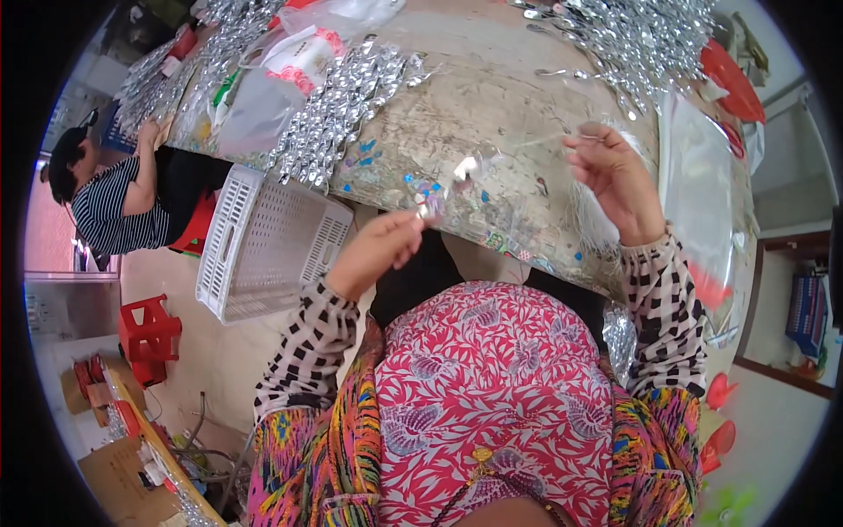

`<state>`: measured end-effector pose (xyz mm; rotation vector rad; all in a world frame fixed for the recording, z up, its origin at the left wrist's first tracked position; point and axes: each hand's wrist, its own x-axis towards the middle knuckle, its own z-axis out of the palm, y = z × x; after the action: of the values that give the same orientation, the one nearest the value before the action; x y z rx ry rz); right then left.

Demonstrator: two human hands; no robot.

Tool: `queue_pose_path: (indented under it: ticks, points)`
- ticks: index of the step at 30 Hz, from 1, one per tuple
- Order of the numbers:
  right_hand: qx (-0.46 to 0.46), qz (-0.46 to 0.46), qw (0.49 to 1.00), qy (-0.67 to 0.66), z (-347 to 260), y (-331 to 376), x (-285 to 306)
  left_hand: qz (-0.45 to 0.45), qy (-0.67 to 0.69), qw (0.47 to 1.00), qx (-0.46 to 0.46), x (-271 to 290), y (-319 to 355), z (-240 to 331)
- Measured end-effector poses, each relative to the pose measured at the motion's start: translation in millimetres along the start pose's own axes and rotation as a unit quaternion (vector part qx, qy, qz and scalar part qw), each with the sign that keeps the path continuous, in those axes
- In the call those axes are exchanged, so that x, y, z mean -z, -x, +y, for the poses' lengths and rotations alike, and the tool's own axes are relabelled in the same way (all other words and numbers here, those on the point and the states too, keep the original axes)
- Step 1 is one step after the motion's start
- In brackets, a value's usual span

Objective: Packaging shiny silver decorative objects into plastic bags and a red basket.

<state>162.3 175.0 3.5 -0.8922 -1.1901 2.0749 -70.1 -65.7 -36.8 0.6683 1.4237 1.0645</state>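
Observation:
My left hand [379,246] is closed, its thumb and fingers pinching the near end of a shiny silver spoon-like piece [465,167] above the table edge. Glare and blur hide that piece's exact shape. Farther right, my right hand [613,180] is raised with thumb and forefinger pinched on a thin pale strand [544,140]. The strand stretches leftward toward the silver piece; whether the two join is too fine to tell. Beside and below my right hand lies a bundle of white threads [595,215] on the worn table [492,97].
Silver spoon-like pieces [338,105] lie heaped at left, with another heap [632,44] at far right. Clear plastic bags [694,193] lie on the right. A white crate [272,246] stands left of me. Another person [123,189] works at the far left, near a red stool [149,329].

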Motion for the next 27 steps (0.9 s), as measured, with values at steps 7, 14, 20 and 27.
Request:
queue_pose_path:
  ticks: [7,14,20,27]
  points:
    - [-0.078,-0.127,0.982,0.119,20,7,-57,0.314,-0.330,0.862,-0.223,68,-64,64]
    - [-0.142,-0.196,0.955,0.172,52,5,-68,0.412,-0.489,0.756,-0.140,109,-116,78]
    - [-0.185,-0.198,0.941,0.202,71,1,-82,0.411,-0.547,0.694,-0.224,117,-119,55]
    - [-0.185,-0.227,0.932,0.211,86,-27,-114,0.391,-0.462,0.746,-0.277,144,-97,54]
